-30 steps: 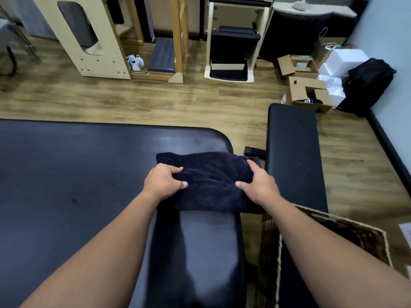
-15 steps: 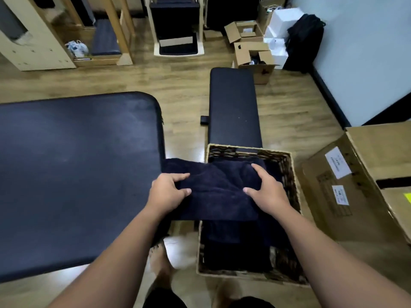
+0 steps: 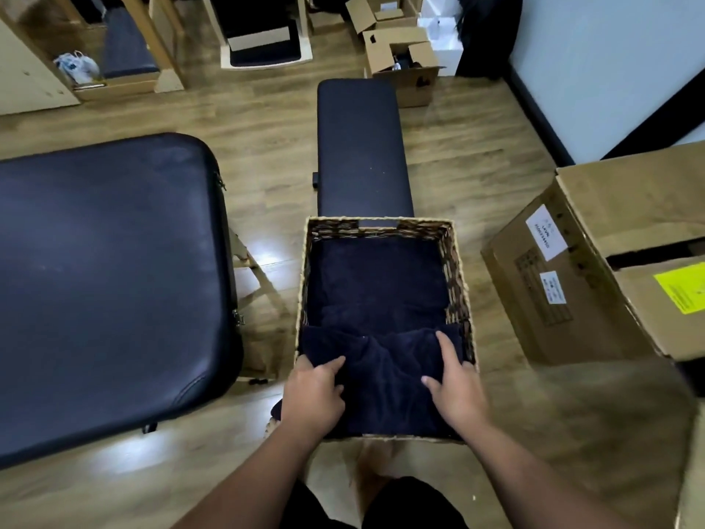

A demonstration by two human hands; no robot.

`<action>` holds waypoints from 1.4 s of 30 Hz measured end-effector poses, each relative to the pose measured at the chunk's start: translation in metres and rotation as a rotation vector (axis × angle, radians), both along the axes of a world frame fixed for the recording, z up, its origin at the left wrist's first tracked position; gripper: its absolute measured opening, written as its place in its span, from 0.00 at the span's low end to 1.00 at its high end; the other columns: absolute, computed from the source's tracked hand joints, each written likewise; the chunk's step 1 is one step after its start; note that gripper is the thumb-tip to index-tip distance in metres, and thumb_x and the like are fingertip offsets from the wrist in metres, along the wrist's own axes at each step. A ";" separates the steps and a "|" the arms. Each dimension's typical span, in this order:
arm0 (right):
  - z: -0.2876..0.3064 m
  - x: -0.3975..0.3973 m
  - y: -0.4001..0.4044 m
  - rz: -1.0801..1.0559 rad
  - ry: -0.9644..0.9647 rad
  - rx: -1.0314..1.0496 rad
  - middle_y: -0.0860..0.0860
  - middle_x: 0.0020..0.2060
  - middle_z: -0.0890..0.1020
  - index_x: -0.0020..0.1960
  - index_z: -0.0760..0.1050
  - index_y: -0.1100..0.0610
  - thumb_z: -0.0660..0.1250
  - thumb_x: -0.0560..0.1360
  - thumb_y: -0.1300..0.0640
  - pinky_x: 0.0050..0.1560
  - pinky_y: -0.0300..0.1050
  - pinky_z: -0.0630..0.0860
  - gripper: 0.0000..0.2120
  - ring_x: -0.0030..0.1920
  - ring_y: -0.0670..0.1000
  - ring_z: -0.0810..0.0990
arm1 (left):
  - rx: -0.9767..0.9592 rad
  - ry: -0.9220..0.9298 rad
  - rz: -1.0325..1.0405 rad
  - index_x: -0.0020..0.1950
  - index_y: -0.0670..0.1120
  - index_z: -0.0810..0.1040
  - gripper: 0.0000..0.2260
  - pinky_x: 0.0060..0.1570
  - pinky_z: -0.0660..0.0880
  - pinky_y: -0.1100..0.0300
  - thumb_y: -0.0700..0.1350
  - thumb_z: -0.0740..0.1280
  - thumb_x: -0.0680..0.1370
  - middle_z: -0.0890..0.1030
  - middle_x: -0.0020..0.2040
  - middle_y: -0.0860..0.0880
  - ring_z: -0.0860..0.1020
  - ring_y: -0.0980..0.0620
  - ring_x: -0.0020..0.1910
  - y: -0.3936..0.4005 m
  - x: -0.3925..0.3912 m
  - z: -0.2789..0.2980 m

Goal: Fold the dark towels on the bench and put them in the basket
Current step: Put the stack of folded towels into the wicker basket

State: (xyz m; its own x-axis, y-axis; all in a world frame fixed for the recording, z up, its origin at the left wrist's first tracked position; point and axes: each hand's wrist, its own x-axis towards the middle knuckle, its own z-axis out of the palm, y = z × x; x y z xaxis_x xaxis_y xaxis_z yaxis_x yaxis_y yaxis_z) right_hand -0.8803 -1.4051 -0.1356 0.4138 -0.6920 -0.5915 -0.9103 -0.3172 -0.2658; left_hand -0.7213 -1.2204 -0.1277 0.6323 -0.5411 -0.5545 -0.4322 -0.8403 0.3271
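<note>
Lowered into the basket, towel gripped by both hands; cardboard box beside.

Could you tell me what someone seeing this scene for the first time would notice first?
Most likely the two hands low in the middle: the left hand and right hand hold a folded dark towel at the near end of a woven basket, which already contains dark towels. A large black padded bench fills the left, and a big cardboard box sits at right.

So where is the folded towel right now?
In the head view, the folded towel sits low centre, held by the left hand and right hand over the near end of the basket.
</note>
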 end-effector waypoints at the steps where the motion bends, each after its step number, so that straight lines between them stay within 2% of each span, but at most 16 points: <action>1: -0.001 -0.002 0.004 0.038 0.035 -0.017 0.59 0.61 0.73 0.80 0.40 0.39 0.65 0.80 0.44 0.54 0.51 0.76 0.40 0.54 0.58 0.78 | 0.043 -0.042 -0.064 0.78 0.61 0.64 0.27 0.60 0.73 0.56 0.51 0.65 0.80 0.73 0.64 0.44 0.76 0.44 0.57 -0.003 -0.004 -0.001; 4: 0.000 -0.001 0.011 0.228 0.231 -0.042 0.63 0.68 0.65 0.82 0.39 0.50 0.63 0.81 0.49 0.65 0.53 0.71 0.40 0.65 0.61 0.69 | 0.229 -0.091 -0.239 0.81 0.54 0.56 0.28 0.61 0.70 0.50 0.47 0.60 0.82 0.66 0.63 0.37 0.73 0.39 0.56 -0.013 -0.011 -0.003; 6: 0.008 0.007 0.012 0.356 0.315 -0.172 0.64 0.72 0.58 0.82 0.46 0.53 0.66 0.77 0.54 0.67 0.55 0.68 0.41 0.68 0.64 0.64 | 0.340 -0.115 -0.308 0.81 0.52 0.54 0.26 0.65 0.68 0.47 0.45 0.56 0.84 0.61 0.68 0.29 0.70 0.35 0.61 -0.020 -0.011 -0.001; 8: 0.016 0.014 0.012 0.451 0.254 -0.310 0.62 0.73 0.55 0.79 0.54 0.51 0.68 0.74 0.54 0.65 0.56 0.70 0.38 0.68 0.63 0.63 | 0.376 -0.219 -0.372 0.81 0.50 0.56 0.23 0.67 0.63 0.42 0.45 0.52 0.85 0.49 0.74 0.24 0.61 0.29 0.70 -0.029 -0.012 0.007; 10: 0.017 0.019 0.012 0.435 0.213 -0.235 0.59 0.71 0.55 0.78 0.55 0.46 0.71 0.74 0.51 0.59 0.54 0.75 0.38 0.65 0.62 0.65 | 0.342 -0.283 -0.412 0.78 0.46 0.61 0.22 0.64 0.64 0.43 0.45 0.54 0.84 0.48 0.76 0.30 0.59 0.32 0.70 -0.036 -0.017 0.018; 11: 0.017 0.022 0.012 0.371 0.221 -0.145 0.57 0.69 0.55 0.77 0.54 0.44 0.73 0.73 0.49 0.55 0.52 0.76 0.39 0.64 0.62 0.66 | 0.343 -0.259 -0.388 0.79 0.45 0.60 0.24 0.63 0.66 0.44 0.45 0.58 0.82 0.48 0.75 0.32 0.61 0.33 0.68 -0.038 -0.021 0.020; 13: 0.013 0.028 0.006 0.250 0.245 0.006 0.56 0.67 0.54 0.77 0.53 0.41 0.76 0.71 0.48 0.51 0.50 0.75 0.43 0.62 0.62 0.67 | 0.409 -0.112 -0.277 0.82 0.46 0.47 0.36 0.64 0.71 0.44 0.43 0.65 0.80 0.42 0.75 0.29 0.63 0.29 0.68 -0.040 -0.024 0.020; 16: 0.006 0.034 -0.005 0.194 0.278 0.122 0.56 0.69 0.52 0.78 0.48 0.39 0.80 0.68 0.46 0.55 0.52 0.74 0.51 0.64 0.64 0.68 | 0.424 0.100 -0.188 0.81 0.49 0.34 0.46 0.72 0.65 0.40 0.41 0.67 0.78 0.29 0.75 0.29 0.55 0.23 0.74 -0.041 -0.019 0.008; 22: -0.036 0.026 0.002 0.222 0.275 0.068 0.58 0.73 0.44 0.81 0.39 0.45 0.78 0.71 0.50 0.63 0.54 0.74 0.55 0.66 0.66 0.66 | 0.222 0.297 0.085 0.81 0.53 0.30 0.51 0.68 0.68 0.54 0.37 0.68 0.75 0.32 0.79 0.35 0.68 0.36 0.73 -0.016 -0.001 -0.043; 25: -0.054 0.027 0.005 0.233 0.290 0.069 0.61 0.76 0.40 0.81 0.34 0.48 0.73 0.76 0.54 0.66 0.56 0.71 0.53 0.74 0.72 0.57 | 0.209 0.312 0.059 0.80 0.54 0.30 0.52 0.67 0.69 0.55 0.41 0.71 0.76 0.32 0.79 0.36 0.72 0.39 0.71 -0.014 0.000 -0.053; 28: -0.046 0.022 0.007 0.261 0.276 0.044 0.62 0.77 0.43 0.81 0.33 0.52 0.72 0.77 0.52 0.68 0.56 0.69 0.52 0.76 0.72 0.50 | 0.315 0.131 -0.056 0.82 0.51 0.36 0.51 0.66 0.73 0.48 0.48 0.73 0.75 0.34 0.78 0.34 0.72 0.39 0.68 -0.018 -0.004 -0.043; 30: -0.031 0.018 0.014 0.310 0.244 -0.074 0.64 0.76 0.47 0.82 0.36 0.55 0.71 0.75 0.51 0.65 0.54 0.71 0.51 0.73 0.69 0.55 | 0.319 -0.113 -0.158 0.82 0.47 0.46 0.44 0.61 0.76 0.49 0.48 0.71 0.75 0.42 0.76 0.36 0.68 0.40 0.66 -0.022 -0.015 -0.030; 32: -0.022 0.016 0.025 0.311 0.210 -0.066 0.63 0.75 0.47 0.82 0.38 0.55 0.73 0.73 0.49 0.63 0.53 0.73 0.53 0.69 0.66 0.59 | 0.320 -0.168 -0.197 0.81 0.45 0.49 0.41 0.59 0.76 0.52 0.48 0.69 0.75 0.49 0.73 0.38 0.65 0.39 0.65 -0.022 -0.029 -0.021; 34: -0.022 0.016 0.032 0.239 0.187 0.050 0.63 0.75 0.42 0.81 0.36 0.52 0.74 0.73 0.47 0.67 0.54 0.70 0.54 0.71 0.67 0.57 | 0.353 -0.045 -0.116 0.82 0.48 0.42 0.46 0.63 0.72 0.50 0.52 0.70 0.75 0.47 0.73 0.37 0.66 0.36 0.65 -0.021 -0.037 -0.023; 37: -0.035 0.019 0.028 0.140 0.117 0.157 0.59 0.77 0.36 0.81 0.34 0.48 0.74 0.74 0.47 0.73 0.57 0.63 0.54 0.77 0.70 0.46 | 0.295 0.151 0.081 0.80 0.60 0.34 0.50 0.66 0.70 0.47 0.52 0.71 0.73 0.39 0.76 0.36 0.66 0.31 0.68 -0.021 -0.030 -0.037; 42: -0.044 0.012 0.018 0.139 0.074 0.231 0.57 0.78 0.33 0.81 0.33 0.44 0.74 0.73 0.45 0.76 0.59 0.58 0.56 0.78 0.69 0.42 | 0.204 0.303 0.193 0.80 0.67 0.39 0.50 0.69 0.70 0.49 0.54 0.73 0.71 0.41 0.77 0.39 0.68 0.31 0.69 -0.029 -0.006 -0.040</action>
